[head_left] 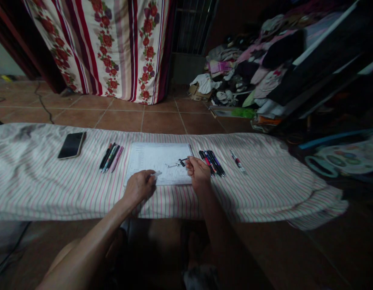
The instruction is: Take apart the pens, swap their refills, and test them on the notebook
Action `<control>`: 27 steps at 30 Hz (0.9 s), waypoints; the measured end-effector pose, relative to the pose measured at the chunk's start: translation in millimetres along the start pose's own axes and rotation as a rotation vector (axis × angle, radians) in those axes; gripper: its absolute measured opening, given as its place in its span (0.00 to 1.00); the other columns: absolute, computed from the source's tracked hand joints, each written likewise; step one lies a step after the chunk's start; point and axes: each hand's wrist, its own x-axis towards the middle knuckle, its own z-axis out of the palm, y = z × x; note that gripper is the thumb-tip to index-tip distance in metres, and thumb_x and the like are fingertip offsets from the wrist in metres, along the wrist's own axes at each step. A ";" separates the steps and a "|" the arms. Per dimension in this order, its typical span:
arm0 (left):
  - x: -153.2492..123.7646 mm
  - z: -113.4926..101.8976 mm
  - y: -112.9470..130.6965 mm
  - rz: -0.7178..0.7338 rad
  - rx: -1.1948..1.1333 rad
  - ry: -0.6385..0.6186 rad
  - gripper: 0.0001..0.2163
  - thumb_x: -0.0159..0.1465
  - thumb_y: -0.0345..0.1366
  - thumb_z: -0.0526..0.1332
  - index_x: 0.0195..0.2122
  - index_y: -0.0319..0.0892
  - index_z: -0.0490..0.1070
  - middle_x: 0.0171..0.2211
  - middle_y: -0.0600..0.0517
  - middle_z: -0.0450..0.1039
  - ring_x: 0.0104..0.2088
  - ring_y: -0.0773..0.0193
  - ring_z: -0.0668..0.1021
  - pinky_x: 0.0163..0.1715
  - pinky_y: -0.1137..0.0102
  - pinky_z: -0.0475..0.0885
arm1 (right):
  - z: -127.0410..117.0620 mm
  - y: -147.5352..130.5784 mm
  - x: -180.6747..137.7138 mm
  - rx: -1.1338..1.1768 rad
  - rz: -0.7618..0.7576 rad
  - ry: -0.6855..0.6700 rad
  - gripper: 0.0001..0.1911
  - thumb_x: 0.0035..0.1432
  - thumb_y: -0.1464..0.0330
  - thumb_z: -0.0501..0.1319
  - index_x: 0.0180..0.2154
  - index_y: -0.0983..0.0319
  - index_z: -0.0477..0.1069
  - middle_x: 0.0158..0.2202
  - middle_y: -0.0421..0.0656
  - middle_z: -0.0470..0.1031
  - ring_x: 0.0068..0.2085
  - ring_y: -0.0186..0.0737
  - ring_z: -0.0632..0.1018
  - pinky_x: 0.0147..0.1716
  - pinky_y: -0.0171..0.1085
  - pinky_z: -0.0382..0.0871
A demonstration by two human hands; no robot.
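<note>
On striped cloth (265,189), from left: smartphone (71,146), pen row (111,158), left hand (139,186) pinching a clear piece (157,174) (can't tell what) over the spiral notebook (162,155), right hand (200,171) clamped on a slim black part (182,162) above it, pen bunch (213,163), lone pen (237,162).

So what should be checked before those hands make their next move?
1. Left hand gripping the pale piece: ok.
2. Right hand gripping the dark piece: ok.
3. Notebook lying flat: ok.
4. Phone apart from the notebook: ok.
5. Right hand not touching the pens to its right: cannot tell; they overlap in view.
6. Whether the two held pieces fit together: cannot tell.
</note>
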 end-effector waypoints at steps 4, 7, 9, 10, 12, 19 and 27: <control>-1.7 -2.6 -3.5 -0.029 0.013 0.016 0.16 0.62 0.38 0.52 0.48 0.41 0.71 0.43 0.47 0.76 0.44 0.58 0.76 0.42 0.70 0.67 | 4.7 3.8 -2.1 0.005 -0.016 -0.011 0.18 0.36 0.60 0.68 0.28 0.64 0.70 0.24 0.42 0.75 0.21 0.30 0.72 0.14 0.27 0.55; -1.7 -3.4 -4.6 -0.033 0.015 0.012 0.16 0.62 0.38 0.52 0.48 0.41 0.71 0.43 0.48 0.76 0.44 0.58 0.76 0.42 0.70 0.66 | 11.8 9.8 -5.7 -0.021 -0.014 -0.041 0.18 0.38 0.59 0.67 0.29 0.64 0.69 0.25 0.43 0.76 0.23 0.34 0.75 0.16 0.29 0.59; -1.5 -3.4 -4.7 -0.034 0.020 0.008 0.16 0.62 0.38 0.52 0.48 0.42 0.71 0.43 0.48 0.76 0.44 0.59 0.76 0.42 0.70 0.66 | 17.1 15.1 -8.4 -0.047 -0.017 -0.080 0.18 0.40 0.58 0.66 0.30 0.64 0.69 0.26 0.44 0.77 0.25 0.36 0.76 0.17 0.30 0.62; -1.3 -3.4 -4.7 -0.034 0.023 0.006 0.16 0.62 0.38 0.52 0.48 0.42 0.71 0.43 0.48 0.76 0.44 0.59 0.76 0.42 0.70 0.66 | 19.8 18.2 -9.9 -0.059 -0.027 -0.102 0.18 0.41 0.58 0.65 0.31 0.64 0.68 0.27 0.44 0.77 0.26 0.36 0.77 0.18 0.31 0.63; -1.2 -3.3 -4.4 -0.032 0.025 0.007 0.16 0.62 0.37 0.52 0.48 0.42 0.71 0.44 0.48 0.76 0.44 0.59 0.76 0.42 0.70 0.66 | 25.2 24.8 -12.8 -0.075 -0.055 -0.136 0.17 0.43 0.58 0.63 0.32 0.64 0.68 0.28 0.45 0.77 0.27 0.37 0.77 0.21 0.32 0.66; -1.7 -4.1 -5.0 -0.027 0.029 0.016 0.16 0.62 0.36 0.51 0.48 0.42 0.71 0.44 0.48 0.76 0.43 0.60 0.76 0.42 0.71 0.66 | 42.5 48.8 -15.0 -0.150 -0.108 -0.197 0.16 0.45 0.58 0.62 0.32 0.62 0.66 0.26 0.43 0.76 0.27 0.37 0.77 0.26 0.36 0.72; -0.9 -9.0 -6.9 -0.043 0.030 0.044 0.16 0.62 0.37 0.51 0.48 0.43 0.71 0.42 0.48 0.76 0.42 0.60 0.76 0.41 0.71 0.67 | 44.3 56.4 -17.3 -0.445 -0.225 -0.278 0.10 0.50 0.61 0.58 0.32 0.60 0.66 0.26 0.41 0.75 0.28 0.38 0.78 0.24 0.34 0.70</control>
